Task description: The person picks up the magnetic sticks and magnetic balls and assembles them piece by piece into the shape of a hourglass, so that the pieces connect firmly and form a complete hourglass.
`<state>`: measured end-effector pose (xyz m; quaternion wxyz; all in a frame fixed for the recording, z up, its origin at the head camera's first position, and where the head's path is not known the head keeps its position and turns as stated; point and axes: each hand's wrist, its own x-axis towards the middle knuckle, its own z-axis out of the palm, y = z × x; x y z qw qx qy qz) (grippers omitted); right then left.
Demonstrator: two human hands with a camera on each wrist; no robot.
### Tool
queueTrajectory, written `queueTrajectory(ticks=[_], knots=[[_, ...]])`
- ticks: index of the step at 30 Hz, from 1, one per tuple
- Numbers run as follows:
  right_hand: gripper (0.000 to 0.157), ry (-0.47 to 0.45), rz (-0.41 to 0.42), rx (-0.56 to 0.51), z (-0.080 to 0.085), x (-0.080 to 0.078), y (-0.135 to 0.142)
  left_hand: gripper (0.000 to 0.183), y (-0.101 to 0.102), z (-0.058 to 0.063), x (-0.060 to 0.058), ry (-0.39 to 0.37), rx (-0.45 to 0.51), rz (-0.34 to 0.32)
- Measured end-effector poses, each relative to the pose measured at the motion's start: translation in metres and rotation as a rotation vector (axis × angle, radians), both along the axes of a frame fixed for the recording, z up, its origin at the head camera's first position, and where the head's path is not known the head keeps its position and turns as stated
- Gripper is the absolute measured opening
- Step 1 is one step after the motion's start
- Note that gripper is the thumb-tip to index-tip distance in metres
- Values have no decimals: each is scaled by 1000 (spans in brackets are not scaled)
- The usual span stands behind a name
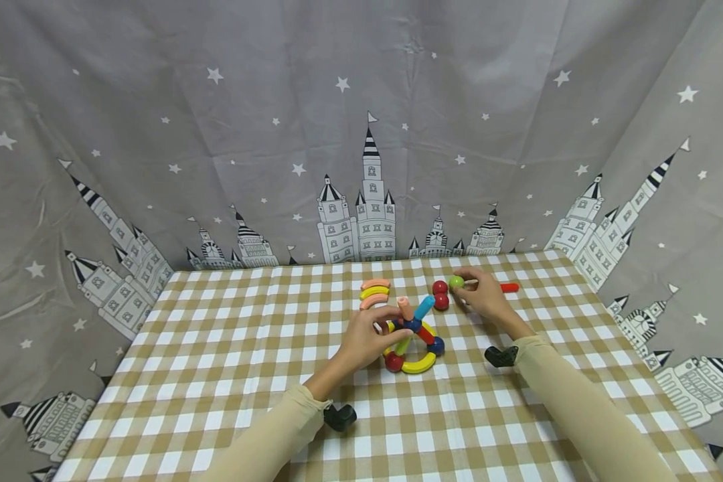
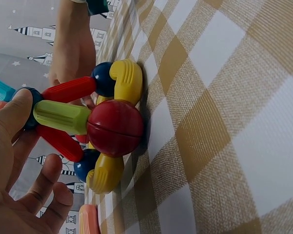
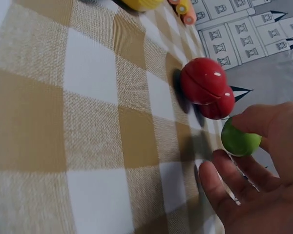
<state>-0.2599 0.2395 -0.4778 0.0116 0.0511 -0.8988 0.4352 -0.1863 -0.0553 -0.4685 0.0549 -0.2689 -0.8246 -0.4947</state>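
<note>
My left hand (image 1: 367, 338) pinches the dark blue ball (image 2: 36, 94) at the top of a structure of sticks and balls. From that ball a peach stick (image 1: 405, 308) and a light blue stick (image 1: 424, 307) point upward. A green stick (image 2: 61, 117) and red sticks (image 2: 68, 91) slope down to a red ball (image 2: 115, 127) and blue balls, joined by yellow curved pieces (image 1: 419, 363) in a ring on the tablecloth. Farther right, my right hand (image 1: 482, 293) holds a green ball (image 3: 239, 140) between thumb and fingers, beside two red balls (image 3: 203, 81).
Behind the structure lie two peach curved pieces (image 1: 374, 301) with a yellow one (image 1: 373, 292) between them. A red stick (image 1: 509, 288) lies right of my right hand. The checked tablecloth (image 1: 217, 375) ends at a grey curtain (image 1: 265, 60) printed with castles.
</note>
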Motion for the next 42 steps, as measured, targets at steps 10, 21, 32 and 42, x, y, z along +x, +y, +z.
queueTrajectory(ticks=[10, 21, 32, 42], knots=[[43, 26, 75, -24, 17, 13, 3, 28, -1, 1, 0, -16, -2, -7], [41, 106, 61, -165, 42, 33, 1, 28, -1, 1, 1, 8, 23, -19], [36, 143, 113, -191, 56, 49, 1, 28, 0, 0, 0, 8, 27, -17], [36, 135, 182, -261, 71, 59, -2, 27, 0, 0, 0, -1, 28, -17]])
